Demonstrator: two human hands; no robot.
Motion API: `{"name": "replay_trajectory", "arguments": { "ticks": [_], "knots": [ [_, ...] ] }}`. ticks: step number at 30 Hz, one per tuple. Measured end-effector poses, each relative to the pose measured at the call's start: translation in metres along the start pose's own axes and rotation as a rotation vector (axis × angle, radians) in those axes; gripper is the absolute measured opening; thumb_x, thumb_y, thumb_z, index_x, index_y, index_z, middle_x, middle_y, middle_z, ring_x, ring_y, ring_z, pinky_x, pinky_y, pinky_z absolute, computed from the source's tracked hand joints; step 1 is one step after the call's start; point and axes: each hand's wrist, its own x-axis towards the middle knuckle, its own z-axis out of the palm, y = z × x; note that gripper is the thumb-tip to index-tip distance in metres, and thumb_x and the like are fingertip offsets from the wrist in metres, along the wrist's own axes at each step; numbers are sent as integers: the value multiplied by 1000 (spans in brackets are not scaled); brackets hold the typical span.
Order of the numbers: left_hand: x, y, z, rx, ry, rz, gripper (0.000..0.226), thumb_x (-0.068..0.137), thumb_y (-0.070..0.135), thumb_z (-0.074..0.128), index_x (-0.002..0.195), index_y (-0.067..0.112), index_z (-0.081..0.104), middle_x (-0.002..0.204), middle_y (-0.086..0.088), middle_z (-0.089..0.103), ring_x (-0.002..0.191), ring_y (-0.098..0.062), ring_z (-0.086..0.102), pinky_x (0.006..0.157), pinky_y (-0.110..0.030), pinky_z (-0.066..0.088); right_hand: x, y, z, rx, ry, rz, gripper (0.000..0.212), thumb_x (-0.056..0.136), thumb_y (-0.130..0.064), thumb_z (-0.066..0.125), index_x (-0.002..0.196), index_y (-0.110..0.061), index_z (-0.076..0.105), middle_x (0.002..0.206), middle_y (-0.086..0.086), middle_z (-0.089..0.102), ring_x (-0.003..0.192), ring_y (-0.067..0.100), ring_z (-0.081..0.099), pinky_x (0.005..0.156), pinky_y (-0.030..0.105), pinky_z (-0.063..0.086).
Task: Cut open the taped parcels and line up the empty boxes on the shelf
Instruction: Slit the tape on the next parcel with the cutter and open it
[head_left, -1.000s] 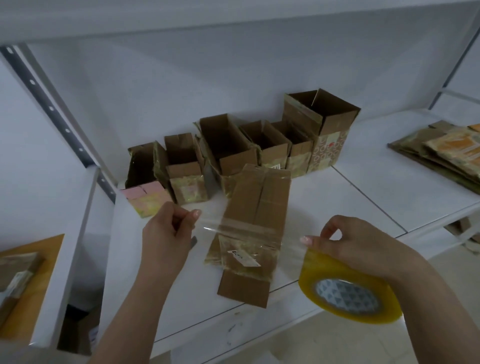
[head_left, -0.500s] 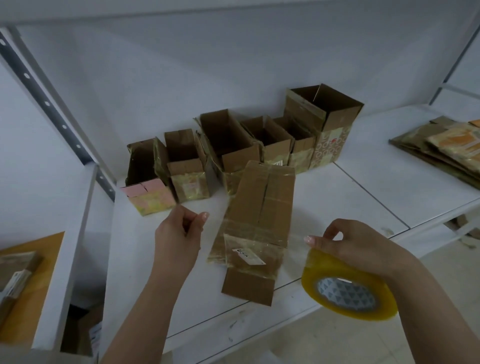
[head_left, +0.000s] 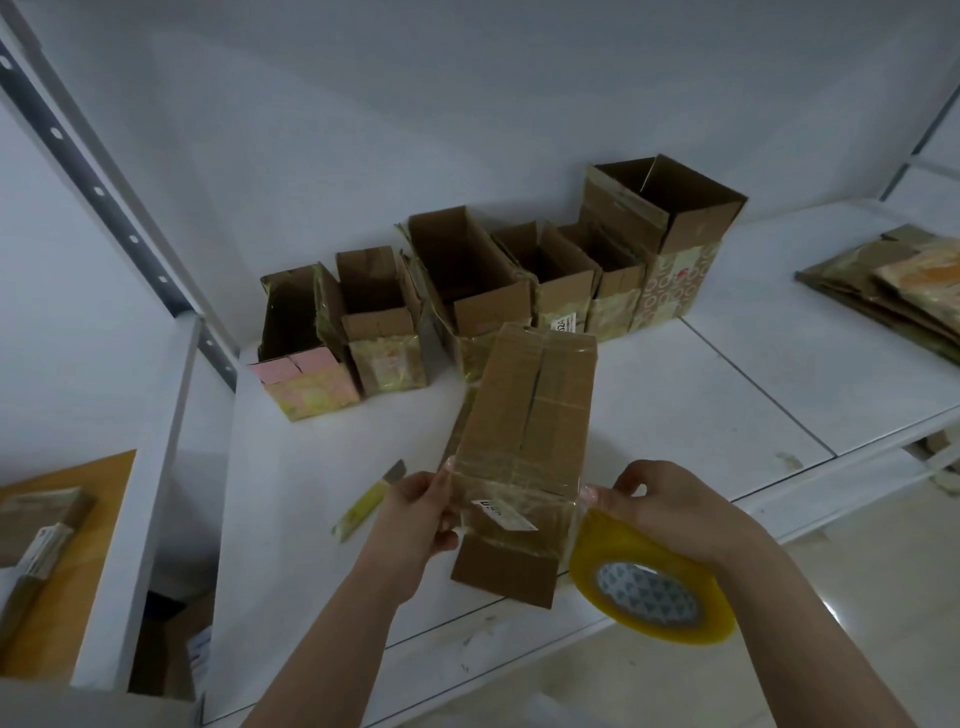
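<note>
A long brown parcel (head_left: 524, 431) lies on the white shelf (head_left: 675, 415), its near flap hanging over the front edge. Clear tape runs across its near end. My left hand (head_left: 421, 514) presses the tape's end against the parcel's left side. My right hand (head_left: 670, 506) holds a yellow roll of tape (head_left: 654, 579) at the parcel's right side, fingertips pinching the tape where it leaves the roll. Several empty open boxes (head_left: 478, 291) stand in a row at the back of the shelf. A yellow utility knife (head_left: 369, 501) lies on the shelf left of my left hand.
Flattened cardboard and packets (head_left: 893, 280) are stacked at the right end of the shelf. A grey perforated upright (head_left: 98, 192) rises at the left. Beyond it, a lower shelf holds an orange board and a parcel (head_left: 41, 540).
Both hands have brought the stretched tape down onto the parcel's near end. The left hand moved right to the parcel's side, which uncovered the knife on the shelf.
</note>
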Motion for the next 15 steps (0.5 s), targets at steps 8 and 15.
{"name": "replay_trajectory", "arguments": {
  "ticks": [8,15],
  "knots": [
    [1,-11,4,-14,-20,-182,34,97,46,51,88,13,49,67,0,44,46,-9,33,42,-22,24,6,5,0,9,15,-21,53,79,-72,57,105,-26,57,95,-6,57,81,11,58,79,32,53],
    [32,-11,-51,1117,413,305,47,89,54,60,112,14,55,113,-6,56,104,-25,52,86,-36,45,6,6,-4,28,-15,-38,62,71,-77,53,107,-26,58,96,-6,60,78,9,58,71,26,49]
  ]
}}
